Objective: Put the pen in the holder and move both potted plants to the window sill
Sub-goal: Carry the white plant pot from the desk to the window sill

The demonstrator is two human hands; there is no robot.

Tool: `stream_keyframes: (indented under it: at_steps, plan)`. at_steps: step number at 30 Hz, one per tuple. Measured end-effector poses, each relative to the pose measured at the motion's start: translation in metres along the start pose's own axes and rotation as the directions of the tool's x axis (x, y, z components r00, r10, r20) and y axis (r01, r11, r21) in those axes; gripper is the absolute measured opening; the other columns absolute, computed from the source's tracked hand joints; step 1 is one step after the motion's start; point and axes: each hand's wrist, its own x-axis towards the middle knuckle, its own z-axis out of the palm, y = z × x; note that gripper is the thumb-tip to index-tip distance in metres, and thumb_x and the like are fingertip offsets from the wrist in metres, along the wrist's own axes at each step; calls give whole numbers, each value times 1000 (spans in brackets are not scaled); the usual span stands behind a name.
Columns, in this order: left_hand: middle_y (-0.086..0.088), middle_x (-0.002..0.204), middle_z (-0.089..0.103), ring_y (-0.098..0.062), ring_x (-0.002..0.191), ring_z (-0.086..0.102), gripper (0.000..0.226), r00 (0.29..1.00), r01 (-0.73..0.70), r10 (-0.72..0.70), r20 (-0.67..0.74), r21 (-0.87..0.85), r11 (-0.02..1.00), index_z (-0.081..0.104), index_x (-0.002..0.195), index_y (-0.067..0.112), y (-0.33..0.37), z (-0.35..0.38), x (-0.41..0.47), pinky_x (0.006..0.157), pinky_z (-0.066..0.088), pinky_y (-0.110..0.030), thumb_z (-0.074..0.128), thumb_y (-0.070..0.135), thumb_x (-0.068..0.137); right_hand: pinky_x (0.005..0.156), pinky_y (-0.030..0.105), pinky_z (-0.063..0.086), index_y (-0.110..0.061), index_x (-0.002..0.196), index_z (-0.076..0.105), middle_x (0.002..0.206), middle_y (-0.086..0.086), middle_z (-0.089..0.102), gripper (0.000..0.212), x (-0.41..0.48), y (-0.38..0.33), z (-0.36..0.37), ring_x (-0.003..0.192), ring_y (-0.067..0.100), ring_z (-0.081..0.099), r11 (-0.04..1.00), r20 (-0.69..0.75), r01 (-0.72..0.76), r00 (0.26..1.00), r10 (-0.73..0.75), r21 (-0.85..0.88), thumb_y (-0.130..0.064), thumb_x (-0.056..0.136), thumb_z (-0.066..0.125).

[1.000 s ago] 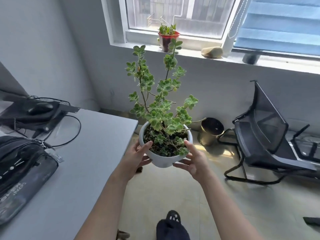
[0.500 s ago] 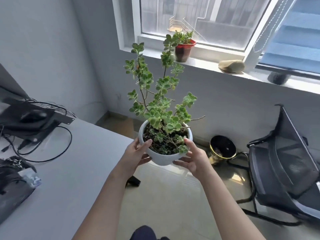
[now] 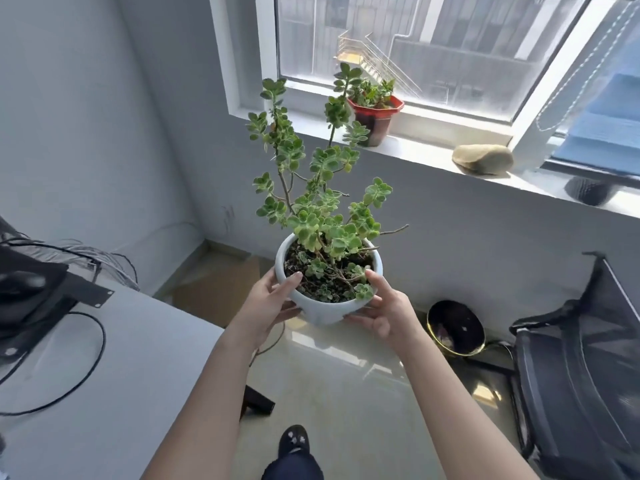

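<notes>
A leafy green plant in a round white pot (image 3: pixel 323 311) is held in the air above the floor, between the desk and the wall under the window. My left hand (image 3: pixel 266 306) grips the pot's left side and my right hand (image 3: pixel 384 313) grips its right side, thumbs on the rim. A second plant in a red pot (image 3: pixel 374 123) stands on the window sill (image 3: pixel 433 161) near its left end. No pen or holder is in view.
A tan stone (image 3: pixel 483 159) and a dark round object (image 3: pixel 588 190) lie on the sill to the right. A grey desk (image 3: pixel 121 375) with cables and a black device is at left. On the floor sit a black bin (image 3: pixel 455 329) and a tipped black chair (image 3: pixel 581 358).
I have walked closer to the window with the white pot held in both hands. The sill and red pot now look larger and nearer; the bag on the desk has left the view.
</notes>
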Motion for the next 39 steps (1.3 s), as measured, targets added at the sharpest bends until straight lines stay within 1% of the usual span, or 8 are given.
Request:
stream_keyframes:
  at_steps: [4,8,11,15,24,30,34,39]
  plan:
    - [-5,103,67,-26,90,69,34,1000,23,-23,0,-13,1000,57,119,24,19,-6,45,82,58,-41,64,26,86,92,64,47,-3,93,64,92,25,67,27,40,-22,20,89,43,62,1000,-2,9,1000,-9,5,-27,81,68]
    - [0,88,65,-18,76,68,20,1000,29,-29,-2,-4,1000,60,106,26,38,-9,83,74,58,-35,63,24,87,90,63,49,-5,92,63,73,15,72,24,73,-36,33,83,41,64,999,8,15,1000,-15,28,-27,83,66]
    - [-1,84,59,-21,76,62,16,1000,29,-29,-6,-4,1000,59,101,27,44,-9,107,89,54,-47,63,23,87,89,63,49,-6,87,63,63,11,71,21,94,-45,39,79,40,64,999,10,15,1000,-15,33,-26,84,66]
    - [-2,82,57,-21,74,62,18,999,41,-41,-26,-5,999,60,103,26,53,-5,138,91,51,-52,64,24,86,89,63,49,-6,87,63,72,15,70,21,125,-62,45,81,40,64,1000,25,9,1000,-9,4,-26,84,66]
    - [-2,85,56,-18,81,62,36,996,9,-12,-93,-30,1000,54,123,20,76,9,223,87,55,-45,62,24,88,89,62,50,-7,90,64,90,20,69,22,214,-114,56,96,46,64,999,98,-22,995,26,-40,-27,82,68]
    - [-1,83,54,-16,79,62,22,988,-20,10,-156,-60,998,58,109,25,90,19,272,83,56,-42,61,25,87,88,60,51,-6,95,63,101,24,68,24,272,-149,67,102,47,63,996,158,-42,986,53,-72,-26,82,68]
    - [-5,95,55,-20,86,62,20,982,-34,20,-185,-73,997,58,106,26,99,20,294,80,57,-39,62,26,86,90,60,51,-6,95,65,100,23,70,24,300,-162,74,102,45,64,995,206,-42,977,60,-90,-26,82,68]
    - [-9,110,63,-28,97,65,24,981,-40,30,-192,-50,998,58,111,26,113,12,321,89,54,-46,62,27,87,90,59,51,-5,100,65,104,25,69,32,327,-174,90,102,45,64,993,209,-56,975,76,-99,-29,79,70]
